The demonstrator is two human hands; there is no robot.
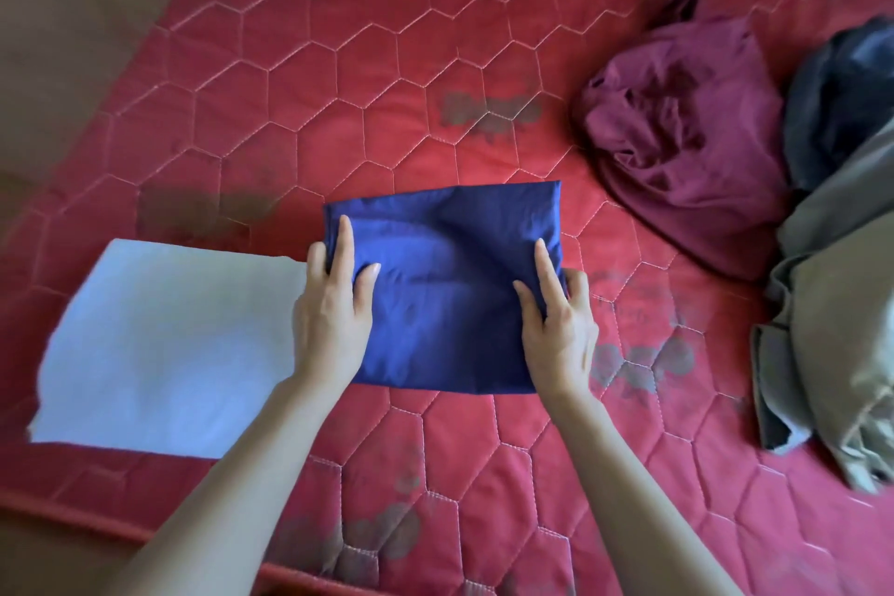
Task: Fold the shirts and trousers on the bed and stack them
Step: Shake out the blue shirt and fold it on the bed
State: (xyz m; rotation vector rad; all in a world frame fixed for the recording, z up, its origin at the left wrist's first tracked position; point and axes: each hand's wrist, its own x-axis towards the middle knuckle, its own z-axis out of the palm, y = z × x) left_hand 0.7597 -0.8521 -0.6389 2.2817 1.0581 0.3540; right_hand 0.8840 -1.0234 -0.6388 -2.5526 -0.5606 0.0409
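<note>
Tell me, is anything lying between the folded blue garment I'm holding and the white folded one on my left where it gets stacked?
Nothing visible. The blue garment, gripped by the left hand and right hand, sits right beside the white folded garment; no object lies between them.

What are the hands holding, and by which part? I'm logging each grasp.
Both hold the folded blue garment: left hand at its left edge, right hand at its right edge, fingers on top.

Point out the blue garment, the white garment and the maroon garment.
blue garment (450, 286): head view, centre of folded top face.
white garment (164, 344): head view, middle of folded cloth.
maroon garment (687, 145): head view, middle of crumpled heap.
</note>
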